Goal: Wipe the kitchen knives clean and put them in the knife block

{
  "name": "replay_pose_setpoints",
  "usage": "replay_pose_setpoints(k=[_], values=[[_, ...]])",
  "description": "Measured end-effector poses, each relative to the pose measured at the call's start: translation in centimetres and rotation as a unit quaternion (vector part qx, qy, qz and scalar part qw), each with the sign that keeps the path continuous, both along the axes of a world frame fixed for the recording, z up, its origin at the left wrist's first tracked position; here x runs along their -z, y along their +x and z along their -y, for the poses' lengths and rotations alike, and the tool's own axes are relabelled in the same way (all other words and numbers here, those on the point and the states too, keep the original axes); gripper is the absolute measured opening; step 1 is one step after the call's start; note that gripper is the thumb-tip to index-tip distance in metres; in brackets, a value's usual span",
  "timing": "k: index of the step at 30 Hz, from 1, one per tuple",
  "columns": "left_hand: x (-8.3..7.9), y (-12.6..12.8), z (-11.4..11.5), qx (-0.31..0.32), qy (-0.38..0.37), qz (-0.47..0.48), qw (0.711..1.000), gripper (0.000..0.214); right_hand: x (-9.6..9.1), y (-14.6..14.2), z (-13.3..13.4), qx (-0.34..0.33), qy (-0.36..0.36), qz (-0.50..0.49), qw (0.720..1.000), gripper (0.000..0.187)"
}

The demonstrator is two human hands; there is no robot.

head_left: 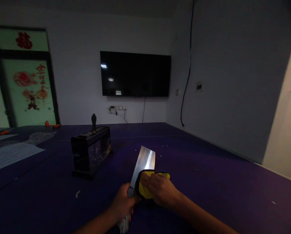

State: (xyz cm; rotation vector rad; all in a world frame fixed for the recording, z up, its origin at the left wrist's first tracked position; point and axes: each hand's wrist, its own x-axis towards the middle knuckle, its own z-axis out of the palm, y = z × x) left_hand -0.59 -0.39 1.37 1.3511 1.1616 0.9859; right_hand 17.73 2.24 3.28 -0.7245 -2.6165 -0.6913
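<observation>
free room over tabletop (pixel 196 156) beyond cleaver (pixel 143 160), knife block (pixel 81 157) an obstacle at left

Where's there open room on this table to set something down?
Widest: the table right of the yellow cloth, toward the right-hand wall, bare but for small white scraps. Narrower: between the knife block and cleaver. Crowded: the far left, with papers and clear plastic.

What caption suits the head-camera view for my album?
Left hand grips a cleaver; right hand holds a yellow cloth against its blade.
</observation>
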Motion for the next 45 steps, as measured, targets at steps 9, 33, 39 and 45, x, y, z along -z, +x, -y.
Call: replay_pose_setpoints(k=[9,33,39,45], values=[[-0.6,0.1,0.2,-0.008,-0.005,0.003,1.000,0.043,0.0,-0.2,0.6,-0.051,0.023,0.029,0.998,0.043],[1.0,-0.4,-0.6,0.059,0.004,-0.012,0.998,0.036,-0.5,0.6,-1.0,0.093,-0.026,-0.071,0.993,0.059],[1.4,-0.6,-0.6,0.063,0.016,-0.009,0.998,0.035,-0.4,0.9,-1.6,0.110,-0.018,-0.099,0.989,0.055],[0.9,-0.6,-0.6,0.077,0.007,-0.026,0.997,0.029,-0.2,1.1,-1.8,0.126,0.001,-0.106,0.986,0.054]])
